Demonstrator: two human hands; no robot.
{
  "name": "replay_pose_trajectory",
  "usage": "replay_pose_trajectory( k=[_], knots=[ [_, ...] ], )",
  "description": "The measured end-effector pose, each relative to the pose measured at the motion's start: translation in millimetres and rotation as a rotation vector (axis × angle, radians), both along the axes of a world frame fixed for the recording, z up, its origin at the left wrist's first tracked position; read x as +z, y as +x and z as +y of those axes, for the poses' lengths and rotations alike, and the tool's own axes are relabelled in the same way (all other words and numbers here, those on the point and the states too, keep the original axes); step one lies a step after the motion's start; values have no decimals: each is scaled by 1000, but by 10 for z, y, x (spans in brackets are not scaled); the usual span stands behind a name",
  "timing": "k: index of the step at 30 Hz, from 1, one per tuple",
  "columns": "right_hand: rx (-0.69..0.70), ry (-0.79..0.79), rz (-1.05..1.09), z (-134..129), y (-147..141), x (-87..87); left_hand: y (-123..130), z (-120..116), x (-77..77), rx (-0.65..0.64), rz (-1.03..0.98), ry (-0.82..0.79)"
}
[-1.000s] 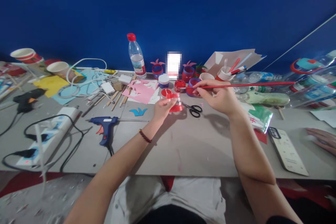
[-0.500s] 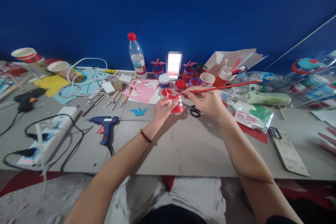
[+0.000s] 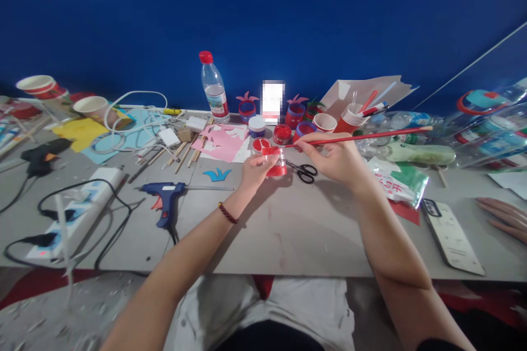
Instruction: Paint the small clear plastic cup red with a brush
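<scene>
In my left hand [image 3: 257, 171] is a small clear plastic piece with red painted bands [image 3: 276, 170], its fingers closed round it above the table. My right hand [image 3: 329, 156] pinches a long red paintbrush [image 3: 370, 135], and the bristle end lies close to the piece's upper rim; whether it touches I cannot tell. Black-handled scissors [image 3: 305, 173] lie between my hands, partly behind the piece. Just beyond stand an open jar of red paint [image 3: 282, 134] and a red-smeared lid [image 3: 261, 145]. A white-lidded jar [image 3: 257, 126] is beside them.
To the left are a blue glue gun [image 3: 167, 197], a power strip [image 3: 78, 214] with cables, and a blue paper cutout [image 3: 217, 174]. Behind stands a water bottle [image 3: 214, 90]. A phone [image 3: 453, 236], plastic bottles [image 3: 420, 153] and another person's hand [image 3: 504, 216] are at right.
My right hand and the paintbrush have shifted a little to the right, while my left hand stays nearly in place. The other person's hand has come further into view at the right.
</scene>
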State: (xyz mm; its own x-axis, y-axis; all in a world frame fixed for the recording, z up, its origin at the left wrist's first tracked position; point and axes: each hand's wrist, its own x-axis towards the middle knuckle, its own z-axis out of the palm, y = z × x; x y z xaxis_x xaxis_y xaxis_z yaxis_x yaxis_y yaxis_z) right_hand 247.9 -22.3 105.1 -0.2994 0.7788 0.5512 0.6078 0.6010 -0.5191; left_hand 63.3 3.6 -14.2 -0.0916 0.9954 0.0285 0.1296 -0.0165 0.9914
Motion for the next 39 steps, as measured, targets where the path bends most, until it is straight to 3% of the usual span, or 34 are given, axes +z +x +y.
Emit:
replay_pose_trajectory(
  k=[7, 15, 24, 39],
  knots=[
    [-29, 1, 77, 40, 72, -21, 22, -26, 40, -8, -75, -67],
    [79, -100, 103, 61, -89, -172, 3, -14, 19, -16, -13, 1],
    [50, -85, 55, 7, -59, -55, 3, 2, 13, -20, -148, -106],
    [-18, -56, 100, 36, 85, -18, -3, 3, 8, -13, -105, -101]
  ],
)
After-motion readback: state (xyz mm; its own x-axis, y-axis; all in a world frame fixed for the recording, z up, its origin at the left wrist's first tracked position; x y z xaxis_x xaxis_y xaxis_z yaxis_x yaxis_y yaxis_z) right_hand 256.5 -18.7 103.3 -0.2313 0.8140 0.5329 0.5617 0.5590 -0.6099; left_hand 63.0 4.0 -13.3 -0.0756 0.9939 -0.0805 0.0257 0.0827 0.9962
